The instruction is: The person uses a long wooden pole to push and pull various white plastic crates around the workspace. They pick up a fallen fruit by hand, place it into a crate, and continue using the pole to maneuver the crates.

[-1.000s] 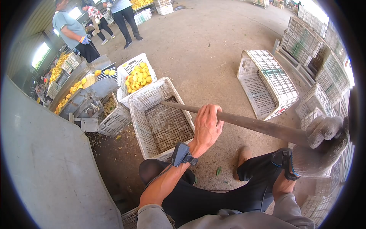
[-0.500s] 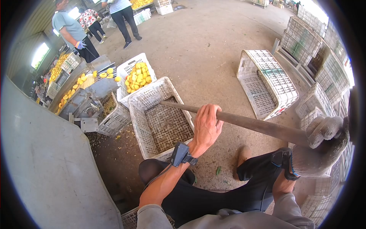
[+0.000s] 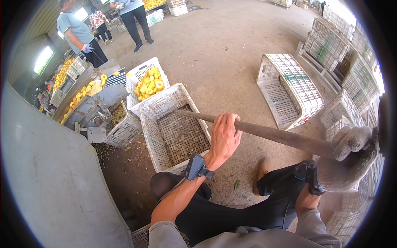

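Head view, and both hands are on a long brown wooden pole (image 3: 264,132) that slants from far left down to near right. Bare left hand (image 3: 223,138), fingers curled over the shaft, grasping it about mid-length, a dark wrist device strapped just behind. Right hand (image 3: 351,157) in a thick grey knitted glove, clenched round the near end of the pole at the right edge. The pole's far tip hangs over an empty white slatted plastic crate (image 3: 171,128) standing on the concrete floor (image 3: 223,53). Just beyond it, touching, a second white plastic crate full of yellow fruit halves (image 3: 147,84). Left of both, a grey metal machine (image 3: 93,107) with yellow fruit riding on top. Another empty white crate lying on its side (image 3: 289,89) sits to the right, well apart. At the far left, a person in a grey-blue shirt (image 3: 78,35) stands by the machine.
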The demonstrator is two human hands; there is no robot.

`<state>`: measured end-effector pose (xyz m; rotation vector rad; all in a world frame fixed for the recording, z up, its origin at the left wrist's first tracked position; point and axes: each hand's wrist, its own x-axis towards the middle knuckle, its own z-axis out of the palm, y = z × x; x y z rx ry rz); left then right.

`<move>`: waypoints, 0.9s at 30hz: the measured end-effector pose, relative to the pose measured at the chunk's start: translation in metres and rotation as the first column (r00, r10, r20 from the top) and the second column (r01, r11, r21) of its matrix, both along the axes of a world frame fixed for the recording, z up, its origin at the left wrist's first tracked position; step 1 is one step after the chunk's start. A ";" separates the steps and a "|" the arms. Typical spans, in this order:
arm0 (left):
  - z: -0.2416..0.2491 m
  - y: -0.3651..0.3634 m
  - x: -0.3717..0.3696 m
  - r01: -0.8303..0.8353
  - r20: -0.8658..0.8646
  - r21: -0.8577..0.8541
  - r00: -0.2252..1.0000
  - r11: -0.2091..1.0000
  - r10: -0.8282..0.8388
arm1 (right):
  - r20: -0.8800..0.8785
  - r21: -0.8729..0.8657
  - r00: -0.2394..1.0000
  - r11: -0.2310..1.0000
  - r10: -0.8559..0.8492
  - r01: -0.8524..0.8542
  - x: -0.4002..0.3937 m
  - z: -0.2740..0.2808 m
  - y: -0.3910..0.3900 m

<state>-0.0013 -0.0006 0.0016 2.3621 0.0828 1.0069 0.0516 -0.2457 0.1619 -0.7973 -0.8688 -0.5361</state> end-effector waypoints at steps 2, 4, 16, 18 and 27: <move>0.000 0.000 0.000 0.000 0.004 0.003 1.000 1.000 0.000 | 0.001 -0.018 1.000 1.000 0.022 -0.022 -0.001 0.002 -0.001; 0.000 0.000 0.000 0.000 0.002 0.001 1.000 1.000 0.000 | -0.011 -0.037 0.999 0.999 0.039 -0.039 0.000 0.002 -0.004; 0.001 -0.001 0.000 -0.002 0.002 0.002 1.000 1.000 0.002 | -0.038 -0.046 0.999 0.999 -0.030 0.028 0.001 -0.003 -0.010; 0.000 0.000 0.001 -0.003 0.004 0.001 1.000 1.000 0.003 | -0.060 -0.035 0.998 0.999 -0.017 0.015 -0.001 -0.002 -0.009; -0.005 0.000 0.001 0.005 -0.021 -0.025 1.000 1.000 -0.005 | -0.119 -0.066 0.989 0.993 0.088 -0.097 0.008 -0.006 -0.025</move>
